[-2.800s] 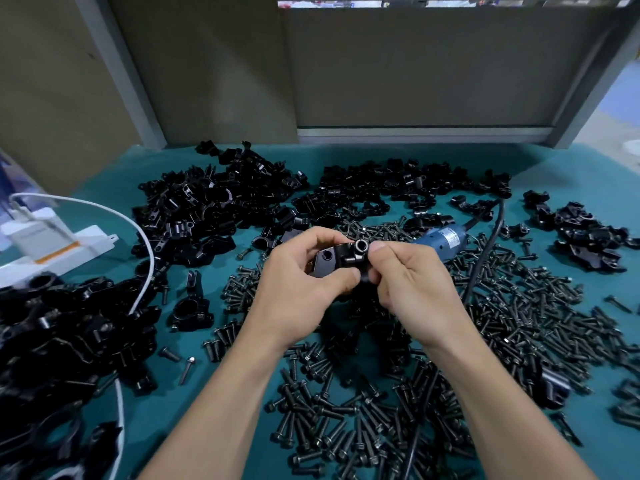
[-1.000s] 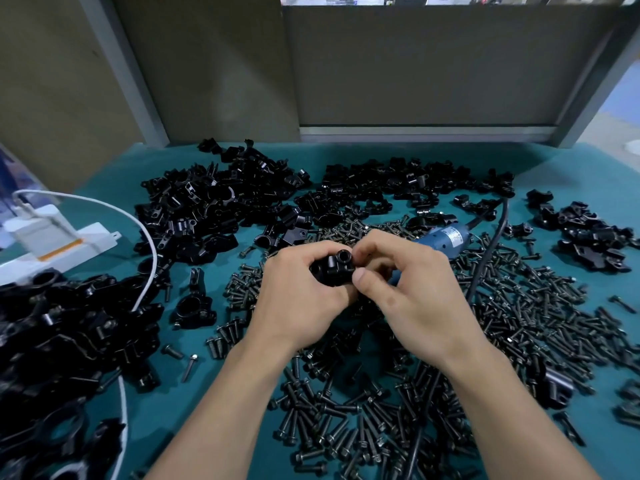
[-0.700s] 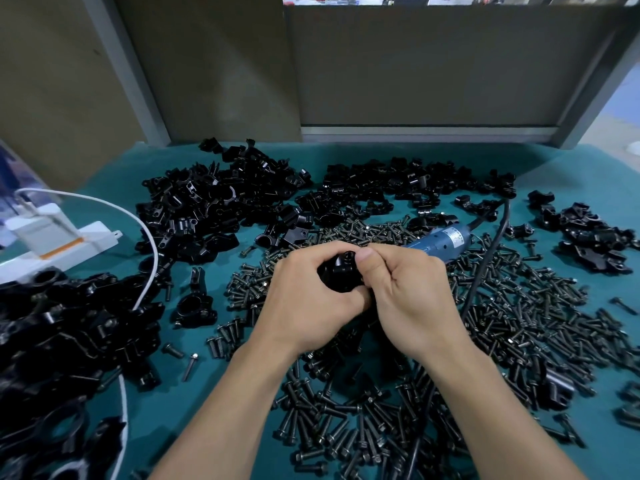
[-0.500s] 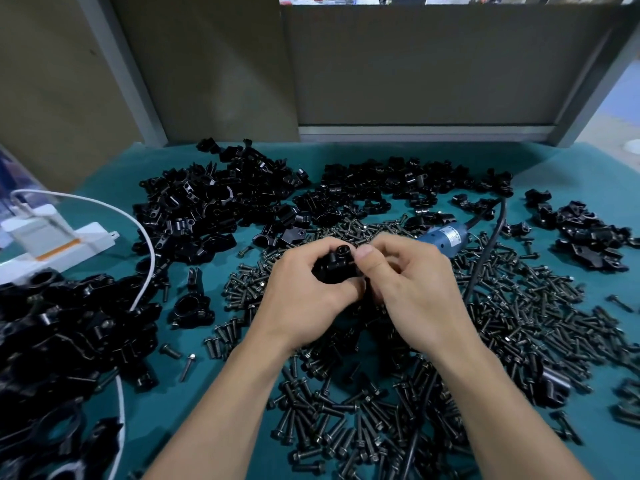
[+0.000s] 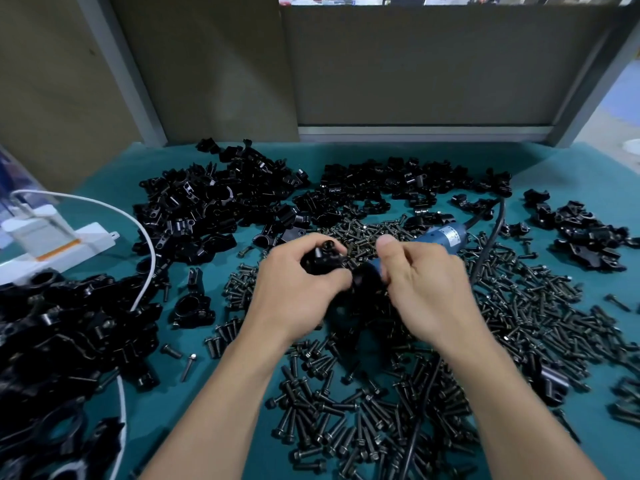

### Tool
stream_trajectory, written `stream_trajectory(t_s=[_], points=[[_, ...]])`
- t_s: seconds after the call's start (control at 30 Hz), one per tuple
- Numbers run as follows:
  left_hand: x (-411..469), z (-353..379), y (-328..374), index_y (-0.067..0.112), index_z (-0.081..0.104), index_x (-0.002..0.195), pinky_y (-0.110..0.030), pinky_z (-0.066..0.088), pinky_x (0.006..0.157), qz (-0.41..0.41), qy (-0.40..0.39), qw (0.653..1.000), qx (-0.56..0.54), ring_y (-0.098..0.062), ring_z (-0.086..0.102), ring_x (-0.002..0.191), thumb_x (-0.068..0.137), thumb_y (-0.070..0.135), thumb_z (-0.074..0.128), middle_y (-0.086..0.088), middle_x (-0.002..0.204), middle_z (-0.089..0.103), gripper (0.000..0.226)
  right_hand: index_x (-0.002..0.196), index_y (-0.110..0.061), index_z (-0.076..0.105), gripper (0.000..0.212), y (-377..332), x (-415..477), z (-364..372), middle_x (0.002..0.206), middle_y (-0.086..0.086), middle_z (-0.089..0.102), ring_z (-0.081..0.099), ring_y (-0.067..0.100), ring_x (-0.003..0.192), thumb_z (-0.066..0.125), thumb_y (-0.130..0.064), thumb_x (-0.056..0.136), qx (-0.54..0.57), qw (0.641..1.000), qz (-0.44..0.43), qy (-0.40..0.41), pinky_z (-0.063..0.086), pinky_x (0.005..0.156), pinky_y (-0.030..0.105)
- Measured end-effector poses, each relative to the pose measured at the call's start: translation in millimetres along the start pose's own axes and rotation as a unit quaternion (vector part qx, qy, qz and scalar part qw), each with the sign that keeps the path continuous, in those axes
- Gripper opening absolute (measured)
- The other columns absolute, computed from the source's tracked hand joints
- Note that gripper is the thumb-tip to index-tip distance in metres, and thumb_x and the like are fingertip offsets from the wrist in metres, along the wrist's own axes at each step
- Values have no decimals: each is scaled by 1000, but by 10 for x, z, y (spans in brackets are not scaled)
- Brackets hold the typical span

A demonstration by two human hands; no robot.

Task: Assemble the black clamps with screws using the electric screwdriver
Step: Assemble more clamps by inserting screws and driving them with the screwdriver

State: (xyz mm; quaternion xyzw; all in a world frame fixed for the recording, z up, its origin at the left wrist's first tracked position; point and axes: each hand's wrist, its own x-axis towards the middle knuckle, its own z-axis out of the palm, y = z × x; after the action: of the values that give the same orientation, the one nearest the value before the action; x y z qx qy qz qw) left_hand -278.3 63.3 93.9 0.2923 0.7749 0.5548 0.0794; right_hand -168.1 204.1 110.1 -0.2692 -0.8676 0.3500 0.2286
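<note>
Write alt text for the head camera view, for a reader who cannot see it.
A person's left hand holds a black clamp while the blurred right hand curls over the blue electric screwdriver; whether it grips it is unclear. Loose screws and piles of clamp parts cover the teal table.

One electric screwdriver (image 5: 446, 237), one black cord (image 5: 492, 237), one white cable (image 5: 151, 259), one power strip (image 5: 86, 242), black clamps (image 5: 214, 202) and screws (image 5: 346, 431) beyond counting

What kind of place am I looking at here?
Probably a small-parts assembly bench in a workshop or factory: heaps of black clamps, scattered loose screws, and a corded electric screwdriver on a teal mat.
</note>
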Motion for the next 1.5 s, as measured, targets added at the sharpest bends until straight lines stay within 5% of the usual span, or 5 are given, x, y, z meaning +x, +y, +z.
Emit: stream_trajectory(t_s=[0.63, 0.87, 1.07, 1.23, 1.5], points=[[46, 81, -122, 45, 67, 90, -17, 38, 45, -40, -47, 998, 14, -2, 51, 47, 86, 22, 79, 25, 70, 66, 26, 110, -8, 61, 43, -168, 230, 138, 101, 23, 74, 73, 21, 55, 73, -46, 93, 266, 867, 422, 17, 55, 54, 28], [2, 27, -63, 42, 72, 88, -29, 51, 49, -27, -116, 993, -7, -10, 64, 54, 81, 10, 77, 14, 75, 74, 33, 131, -7, 36, 90, -240, 481, 291, 103, 20, 60, 71, 40, 84, 90, -43, 69, 143, 853, 492, 104, 62, 79, 50], [-27, 28, -26, 31, 75, 88, -39, 52, 56, -38, -129, 986, -100, -23, 63, 58, 80, 5, 76, -11, 80, 73, 28, 141, -7, 28, 92, -179, 637, 266, 118, 20, 58, 63, 38, 105, 83, -21, 69, 183, 852, 484, 78, 61, 87, 49], [-27, 36, -54, 33, 76, 90, -34, 53, 64, -69, -42, 987, -140, -7, 62, 64, 70, 26, 75, 10, 77, 73, 21, 108, -7, 55, 34, -108, 464, 15, 92, 11, 61, 61, 23, 69, 68, -2, 77, 445, 784, 423, 86, 53, 42, 27], [51, 79, -153, 32, 77, 85, -40, 66, 67, -97, 38, 985, -140, -18, 76, 75, 76, 14, 75, 7, 87, 78, 20, 114, -9, 52, 38, -40, 389, -315, 97, 18, 61, 72, 33, 92, 56, 12, 82, 634, 735, 218, 98, 62, 85, 56]])
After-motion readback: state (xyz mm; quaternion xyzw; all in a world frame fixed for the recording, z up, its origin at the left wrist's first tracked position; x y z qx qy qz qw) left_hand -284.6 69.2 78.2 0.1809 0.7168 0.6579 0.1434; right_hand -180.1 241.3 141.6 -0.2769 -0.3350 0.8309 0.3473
